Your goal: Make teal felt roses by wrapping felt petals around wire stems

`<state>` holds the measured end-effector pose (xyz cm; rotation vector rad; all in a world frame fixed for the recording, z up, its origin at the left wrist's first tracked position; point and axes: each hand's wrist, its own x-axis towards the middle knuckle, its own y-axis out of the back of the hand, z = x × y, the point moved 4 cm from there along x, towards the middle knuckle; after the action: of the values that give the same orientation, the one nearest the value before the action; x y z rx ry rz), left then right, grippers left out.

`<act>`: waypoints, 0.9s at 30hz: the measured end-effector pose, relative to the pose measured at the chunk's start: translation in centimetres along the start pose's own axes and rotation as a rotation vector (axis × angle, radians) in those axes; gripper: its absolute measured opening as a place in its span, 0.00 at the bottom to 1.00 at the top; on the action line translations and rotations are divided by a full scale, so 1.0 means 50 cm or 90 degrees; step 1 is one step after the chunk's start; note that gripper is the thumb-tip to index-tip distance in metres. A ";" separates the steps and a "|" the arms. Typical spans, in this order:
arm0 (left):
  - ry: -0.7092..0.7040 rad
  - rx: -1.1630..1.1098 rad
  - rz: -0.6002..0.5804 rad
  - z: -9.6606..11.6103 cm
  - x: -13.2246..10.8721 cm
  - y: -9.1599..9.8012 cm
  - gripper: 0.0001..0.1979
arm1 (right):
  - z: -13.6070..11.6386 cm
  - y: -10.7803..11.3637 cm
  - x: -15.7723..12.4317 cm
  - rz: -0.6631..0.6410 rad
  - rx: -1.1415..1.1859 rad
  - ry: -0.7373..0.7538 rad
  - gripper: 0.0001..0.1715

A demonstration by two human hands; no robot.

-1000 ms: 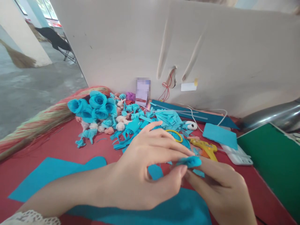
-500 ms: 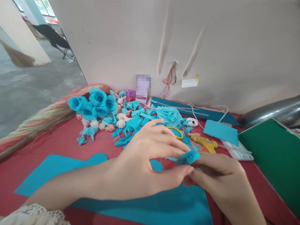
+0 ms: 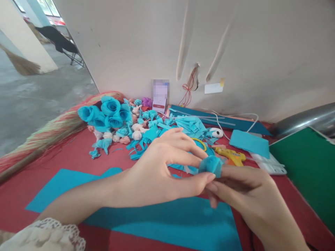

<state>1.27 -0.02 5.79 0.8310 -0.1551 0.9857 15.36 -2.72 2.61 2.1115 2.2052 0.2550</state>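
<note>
Between my two hands is a small blue paper flower (image 3: pixel 211 165), rolled like a rosebud. My left hand (image 3: pixel 167 167) reaches across from the left and pinches its near side between thumb and fingers. From the right, my right hand (image 3: pixel 246 195) grips its base, with the thumb next to the left thumb; some of its fingers are hidden behind. Beneath my hands a large sheet of blue paper (image 3: pixel 162 219) lies on the red tabletop (image 3: pixel 60 153). A yellow hot glue gun (image 3: pixel 232 156) lies just beyond the right hand.
Several large blue paper roses (image 3: pixel 110 106) stand at the back left beside small pink and blue ones. Blue paper scraps (image 3: pixel 188 126) lie mid-table near yellow scissor handles (image 3: pixel 200 143). A phone (image 3: pixel 160 96) leans on the wall. A green board (image 3: pixel 306 174) is at right, a broom (image 3: pixel 65 118) at left.
The flower has turned in my fingers and now shows more of its rolled top and outer petal. Both hands stay on it. The view has shifted slightly.
</note>
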 end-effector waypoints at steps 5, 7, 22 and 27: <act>-0.008 0.002 -0.007 0.000 0.004 0.001 0.12 | -0.015 -0.003 -0.009 0.055 -0.058 0.024 0.10; -0.018 -0.003 -0.007 0.000 0.006 0.002 0.12 | -0.021 -0.001 -0.011 0.076 -0.101 0.068 0.11; 0.014 -0.145 -0.028 -0.016 0.003 -0.007 0.07 | -0.016 0.000 -0.013 0.128 -0.098 0.068 0.10; 0.056 -0.258 -0.058 -0.027 0.008 -0.003 0.13 | -0.002 0.004 -0.015 0.036 0.071 -0.064 0.09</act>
<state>1.30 1.14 4.97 0.4189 -0.2308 0.8651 15.60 -3.47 2.70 2.1930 2.1523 0.0288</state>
